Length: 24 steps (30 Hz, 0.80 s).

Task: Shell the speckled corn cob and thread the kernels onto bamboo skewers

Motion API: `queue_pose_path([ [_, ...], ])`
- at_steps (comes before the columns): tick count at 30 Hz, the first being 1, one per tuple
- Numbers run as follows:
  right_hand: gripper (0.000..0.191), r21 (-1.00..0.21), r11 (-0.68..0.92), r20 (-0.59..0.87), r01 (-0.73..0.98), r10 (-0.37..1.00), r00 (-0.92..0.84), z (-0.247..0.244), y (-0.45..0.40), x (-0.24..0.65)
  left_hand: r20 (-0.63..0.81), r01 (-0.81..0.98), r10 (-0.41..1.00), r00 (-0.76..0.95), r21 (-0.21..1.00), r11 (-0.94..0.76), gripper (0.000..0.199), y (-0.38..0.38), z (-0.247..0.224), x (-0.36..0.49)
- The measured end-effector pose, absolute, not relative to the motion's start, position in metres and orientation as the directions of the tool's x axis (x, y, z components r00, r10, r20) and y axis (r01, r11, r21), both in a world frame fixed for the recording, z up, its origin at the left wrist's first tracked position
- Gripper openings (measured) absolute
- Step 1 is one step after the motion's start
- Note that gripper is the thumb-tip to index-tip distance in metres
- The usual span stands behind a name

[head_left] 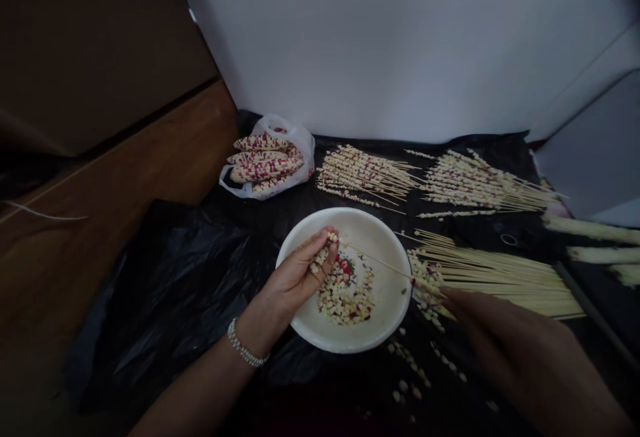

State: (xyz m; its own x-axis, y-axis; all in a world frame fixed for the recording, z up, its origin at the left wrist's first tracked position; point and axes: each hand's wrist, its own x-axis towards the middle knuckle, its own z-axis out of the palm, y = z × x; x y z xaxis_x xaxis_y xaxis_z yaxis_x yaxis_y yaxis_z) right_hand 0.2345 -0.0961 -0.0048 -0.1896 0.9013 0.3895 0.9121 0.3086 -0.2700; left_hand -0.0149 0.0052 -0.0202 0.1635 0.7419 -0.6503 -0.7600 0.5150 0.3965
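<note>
Over the white bowl (pixel 345 347), my left hand (pixel 287 287) is closed around a small handful of corn kernels (pixel 317 263), one or more pinched at the fingertips. Loose cream and dark red kernels (pixel 345 303) lie in the bowl. Past the bowl's right rim, my right hand (pixel 493 323) grips a thin wooden skewer (pixel 377 262) whose free end reaches left toward my left fingertips. A few kernels seem to be threaded on it close to my right fingers. Whether its tip touches a kernel I cannot tell.
Behind the bowl, a plastic bag (pixel 306 150) holds several speckled corn cobs (pixel 265 169). Two piles of kernel-threaded skewers (pixel 367 173) lie at the back. Bare skewers (pixel 510 277) and stripped cobs (pixel 595 230) are on the right, all on black plastic sheeting (pixel 200 270).
</note>
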Motion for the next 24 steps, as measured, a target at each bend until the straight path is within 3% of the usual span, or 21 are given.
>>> queue_pose_path([
  [10,0.029,-0.264,0.356,0.365,0.896,0.897,-0.249,-0.009,-0.095,0.211,-0.674,-0.755,0.728,0.125,0.411,0.511,0.03,0.005,-0.012,-0.014],
  [17,0.027,-0.238,0.346,0.357,0.908,0.9,-0.249,-0.016,-0.079,0.184,-0.639,-0.647,0.729,0.244,0.452,0.613,0.012,-0.006,-0.029,-0.009],
  [24,0.025,-0.234,0.369,0.341,0.9,0.898,-0.279,-0.022,-0.066,0.172,-0.611,-0.624,0.734,0.295,0.459,0.633,0.015,-0.009,-0.031,-0.009],
])
